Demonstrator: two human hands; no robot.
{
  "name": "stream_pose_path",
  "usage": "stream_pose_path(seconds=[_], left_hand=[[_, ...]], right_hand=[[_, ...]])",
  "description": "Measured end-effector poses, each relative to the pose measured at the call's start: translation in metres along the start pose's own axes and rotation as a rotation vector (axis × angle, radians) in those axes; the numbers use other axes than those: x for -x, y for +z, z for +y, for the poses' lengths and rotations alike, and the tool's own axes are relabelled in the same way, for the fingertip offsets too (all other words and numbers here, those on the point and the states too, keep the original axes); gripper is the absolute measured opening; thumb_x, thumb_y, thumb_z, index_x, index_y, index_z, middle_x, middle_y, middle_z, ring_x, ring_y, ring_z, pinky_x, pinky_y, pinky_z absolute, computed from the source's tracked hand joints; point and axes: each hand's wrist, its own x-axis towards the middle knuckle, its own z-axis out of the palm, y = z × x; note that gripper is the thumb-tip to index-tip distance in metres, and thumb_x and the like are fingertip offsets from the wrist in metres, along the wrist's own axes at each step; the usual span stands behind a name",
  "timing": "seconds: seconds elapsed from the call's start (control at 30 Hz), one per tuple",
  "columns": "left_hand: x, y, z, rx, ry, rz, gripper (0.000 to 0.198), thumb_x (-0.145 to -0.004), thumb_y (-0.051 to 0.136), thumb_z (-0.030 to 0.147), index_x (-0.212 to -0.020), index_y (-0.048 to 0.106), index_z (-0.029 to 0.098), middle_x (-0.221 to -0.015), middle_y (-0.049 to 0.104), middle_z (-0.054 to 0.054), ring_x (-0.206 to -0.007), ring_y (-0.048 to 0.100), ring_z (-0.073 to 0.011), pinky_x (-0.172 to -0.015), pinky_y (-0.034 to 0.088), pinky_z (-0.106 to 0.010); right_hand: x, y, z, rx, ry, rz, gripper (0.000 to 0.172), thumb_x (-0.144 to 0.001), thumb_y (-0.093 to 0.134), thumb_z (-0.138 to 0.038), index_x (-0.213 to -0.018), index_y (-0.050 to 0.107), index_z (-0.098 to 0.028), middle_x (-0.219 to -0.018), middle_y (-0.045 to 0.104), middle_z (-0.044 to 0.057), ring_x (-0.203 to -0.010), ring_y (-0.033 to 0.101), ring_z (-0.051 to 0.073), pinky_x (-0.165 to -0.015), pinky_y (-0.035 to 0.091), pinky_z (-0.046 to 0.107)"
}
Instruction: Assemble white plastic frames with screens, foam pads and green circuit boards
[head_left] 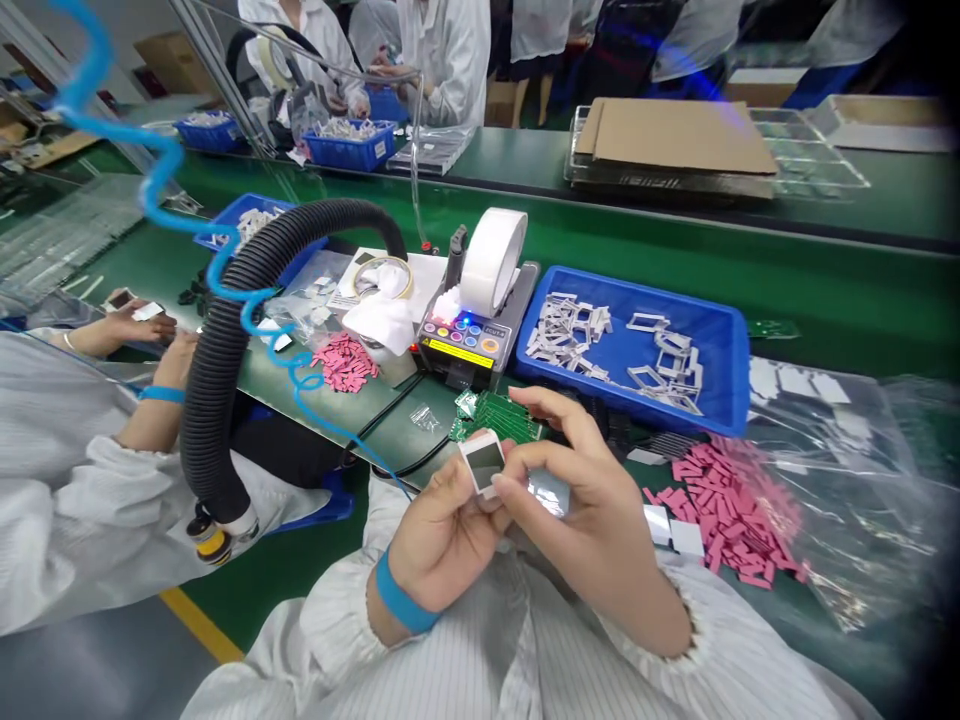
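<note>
The hands are together: the left hand [442, 540] pinches a small white frame [482, 462], the right hand [592, 510] holds a shiny square [550, 492]. Both look light and thin, best held by the edges.

Green-topped workbenches [840, 280] run across the grey floor [90, 660] — a yellow line [201, 625] marks it.

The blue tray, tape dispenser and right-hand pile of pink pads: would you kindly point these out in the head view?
Blue tray [741, 370], head view, on its right rim.
Tape dispenser [457, 342], head view, on its button panel.
Pink pads [724, 510], head view, mid-pile.
</note>
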Motion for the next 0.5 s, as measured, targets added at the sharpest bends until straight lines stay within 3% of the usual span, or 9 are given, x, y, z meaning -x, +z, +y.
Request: stream_pose_path(seconds=[0.23,0.5], left_hand=[[-0.0005,0.0042,-0.0014,0.042,0.02,0.004,0.024,-0.069,0.076,0.022,-0.091,0.068,0.019,-0.085,0.073,0.002,-0.077,0.065,-0.0087,-0.085,0.049,-0.023],[-0.0019,0.0003,-0.003,0.001,0.031,0.052,0.021,-0.07,0.075,0.022,-0.09,0.068,0.018,-0.088,0.073,0.002,-0.081,0.066,-0.0102,-0.089,0.049,-0.026]], right_hand=[[-0.0054,-0.0009,0.0064,-0.033,0.062,0.012,0.013,-0.078,0.06,-0.022,-0.065,0.061,-0.022,-0.116,0.058,0.006,-0.105,0.056,0.025,-0.088,0.043,0.045],[-0.0082,-0.0013,0.0073,-0.011,0.055,-0.015,0.014,-0.078,0.057,-0.02,-0.064,0.058,-0.021,-0.095,0.064,0.004,-0.088,0.059,0.021,-0.079,0.043,0.039]])
